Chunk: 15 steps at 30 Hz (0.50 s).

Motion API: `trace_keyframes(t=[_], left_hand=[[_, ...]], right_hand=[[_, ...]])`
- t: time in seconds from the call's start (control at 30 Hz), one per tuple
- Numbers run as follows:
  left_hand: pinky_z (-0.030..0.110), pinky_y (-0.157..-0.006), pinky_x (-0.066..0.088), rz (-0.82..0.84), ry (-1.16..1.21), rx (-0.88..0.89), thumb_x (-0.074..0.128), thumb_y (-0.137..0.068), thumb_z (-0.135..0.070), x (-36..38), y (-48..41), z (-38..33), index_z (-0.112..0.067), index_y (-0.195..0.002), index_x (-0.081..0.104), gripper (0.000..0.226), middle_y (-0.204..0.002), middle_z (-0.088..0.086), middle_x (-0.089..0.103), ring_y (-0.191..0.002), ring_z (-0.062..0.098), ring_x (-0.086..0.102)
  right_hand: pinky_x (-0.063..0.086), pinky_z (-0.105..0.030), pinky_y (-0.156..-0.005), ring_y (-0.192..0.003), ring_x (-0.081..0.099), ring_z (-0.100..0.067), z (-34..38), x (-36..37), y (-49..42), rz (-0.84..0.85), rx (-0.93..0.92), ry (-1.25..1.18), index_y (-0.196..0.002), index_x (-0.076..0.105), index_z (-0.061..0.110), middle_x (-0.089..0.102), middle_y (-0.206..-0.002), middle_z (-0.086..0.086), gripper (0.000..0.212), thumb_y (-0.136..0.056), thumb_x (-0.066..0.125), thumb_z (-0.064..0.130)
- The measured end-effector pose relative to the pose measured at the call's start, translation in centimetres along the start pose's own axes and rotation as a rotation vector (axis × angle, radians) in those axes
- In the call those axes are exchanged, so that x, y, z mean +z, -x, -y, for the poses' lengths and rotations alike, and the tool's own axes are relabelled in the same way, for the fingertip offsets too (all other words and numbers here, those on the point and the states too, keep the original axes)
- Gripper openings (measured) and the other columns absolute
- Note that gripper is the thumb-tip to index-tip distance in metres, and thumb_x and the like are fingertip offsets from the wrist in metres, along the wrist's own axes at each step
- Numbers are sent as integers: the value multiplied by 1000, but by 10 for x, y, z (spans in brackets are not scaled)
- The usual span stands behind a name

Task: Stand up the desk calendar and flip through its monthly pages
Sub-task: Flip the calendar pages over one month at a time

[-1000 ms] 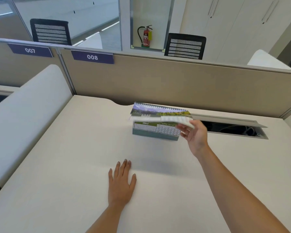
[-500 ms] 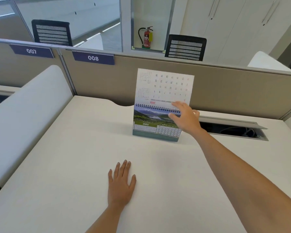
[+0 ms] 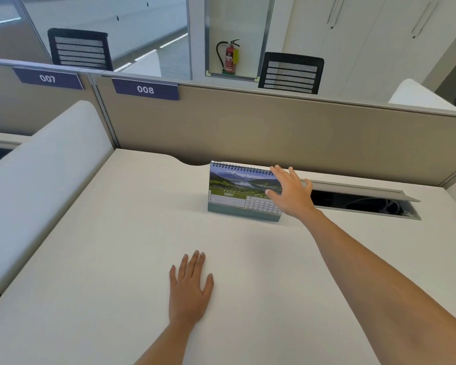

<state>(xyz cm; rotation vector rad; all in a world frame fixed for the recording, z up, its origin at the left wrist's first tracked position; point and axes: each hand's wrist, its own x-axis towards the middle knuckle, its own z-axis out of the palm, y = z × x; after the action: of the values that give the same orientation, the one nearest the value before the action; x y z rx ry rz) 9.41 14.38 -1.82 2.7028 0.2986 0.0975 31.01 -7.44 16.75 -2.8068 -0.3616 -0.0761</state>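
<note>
The calendar (image 3: 237, 191) stands upright at twelve o'clock, showing May; the right hand (image 3: 291, 192), grip spread open, covers its right end. The left hand (image 3: 188, 288) lies flat and open on the worktop (image 3: 90, 259).

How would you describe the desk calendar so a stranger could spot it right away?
Start at the beige partition bearing the 008 sign. Just below it, on the white desk, stands the desk calendar, left of the open cable hatch. It alone has spiral binding, a mountain photo and MAY.
</note>
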Motion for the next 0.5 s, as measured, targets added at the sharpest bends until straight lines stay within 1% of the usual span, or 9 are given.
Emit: trace_keyframes(t=[0.07,0.13,0.2,0.23,0.3,0.33,0.37,0.4,0.5], left_hand=[[41,-117,-4,-4,1,2,22,-93,-50,0,0,0,-31,-151,20,62,-158,-14,16,-146,9,4],[40,-117,-5,5,-1,4,22,-93,-51,0,0,0,-31,-151,20,62,-158,-14,15,-146,10,4],[40,-116,-5,11,-9,5,23,-92,-51,0,-3,1,-30,-150,24,62,-157,-11,22,-146,14,11],[40,-116,-4,18,-9,2,24,-92,-52,0,-7,1,-29,-149,28,62,-155,-8,29,-145,18,18],[43,-115,2,8,-8,5,28,-90,-53,0,-18,0,-26,-144,38,61,-142,0,47,-134,26,37],[45,-114,7,-14,5,0,30,-89,-53,1,-25,-1,-24,-141,41,60,-133,3,51,-127,29,43],[47,-113,11,-37,37,-20,32,-87,-53,1,-32,-3,-23,-139,42,61,-128,5,51,-122,30,45],[48,-113,15,-49,83,-50,33,-85,-53,1,-40,-6,-22,-139,42,62,-127,7,49,-121,31,44],[47,-112,24,-67,275,-123,46,-83,-46,-10,-68,-21,-16,-143,38,67,-137,14,42,-127,34,39]], right_hand=[[6,-58,-113,-149,6,-18,-2,2,3,-39,5,-25,-151,17,32,11,-162,10,70,-92,53,43],[8,-57,-113,-148,6,-15,-5,8,12,-136,67,-120,-152,9,32,5,-162,11,77,-91,55,41],[11,-56,-113,-147,12,-14,-8,19,21,-216,197,-274,-152,6,28,5,-162,9,82,-89,59,36],[11,-56,-114,-147,14,-15,-9,25,25,-211,273,-345,-152,5,26,5,-162,7,85,-89,60,34],[10,-56,-115,-147,17,-19,-14,41,34,-107,387,-421,-152,1,23,5,-163,5,89,-89,62,33],[10,-56,-116,-147,18,-22,-16,48,39,-41,413,-437,-152,0,23,5,-163,4,90,-88,63,33],[12,-55,-116,-146,21,-24,-18,55,42,18,424,-451,-152,-1,24,7,-162,4,92,-88,63,34],[16,-55,-115,-144,26,-27,-19,59,46,70,420,-470,-152,-2,26,12,-162,4,94,-87,64,35],[28,-52,-112,-138,36,-28,-21,64,51,184,373,-561,-150,-5,35,25,-158,7,97,-84,65,38]])
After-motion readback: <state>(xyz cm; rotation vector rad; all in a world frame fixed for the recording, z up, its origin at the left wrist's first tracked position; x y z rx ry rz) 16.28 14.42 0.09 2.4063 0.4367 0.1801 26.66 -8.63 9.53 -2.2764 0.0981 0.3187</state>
